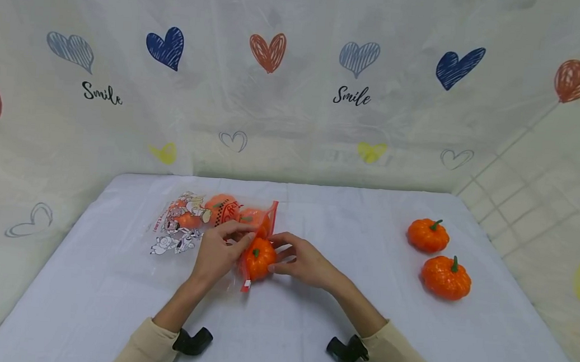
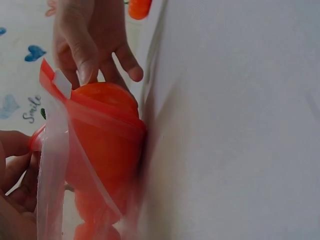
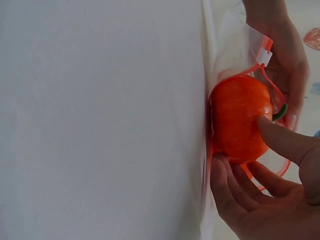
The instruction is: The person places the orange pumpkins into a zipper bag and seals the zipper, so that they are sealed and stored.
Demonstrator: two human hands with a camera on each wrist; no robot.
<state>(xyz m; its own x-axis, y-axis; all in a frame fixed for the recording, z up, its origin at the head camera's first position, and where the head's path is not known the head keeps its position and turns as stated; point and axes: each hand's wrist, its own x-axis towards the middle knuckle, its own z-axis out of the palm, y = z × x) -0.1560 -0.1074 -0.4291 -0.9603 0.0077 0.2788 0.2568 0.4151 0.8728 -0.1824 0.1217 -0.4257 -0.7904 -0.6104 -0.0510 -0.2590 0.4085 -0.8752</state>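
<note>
A small orange toy pumpkin (image 1: pixel 259 259) with a green stem sits in the red-edged mouth of a clear zip bag (image 1: pixel 175 271). Thumb and fingers of my right hand (image 1: pixel 307 262) hold the pumpkin from its right side; the right wrist view shows the thumb on the pumpkin (image 3: pixel 240 117) near its stem. My left hand (image 1: pixel 218 253) pinches the bag's red upper rim, as the left wrist view shows beside the bag (image 2: pixel 54 175). More orange pumpkins lie inside the bag behind printed cartoon figures. A white slider (image 3: pixel 265 55) is at the near end of the red zip.
Two more orange pumpkins, one farther back (image 1: pixel 427 235) and one nearer (image 1: pixel 446 278), stand on the right of the white-covered table (image 1: pixel 367 225). Behind the table hangs a pale sheet (image 1: pixel 305 109) printed with hearts. Black curved pieces are on both wrists.
</note>
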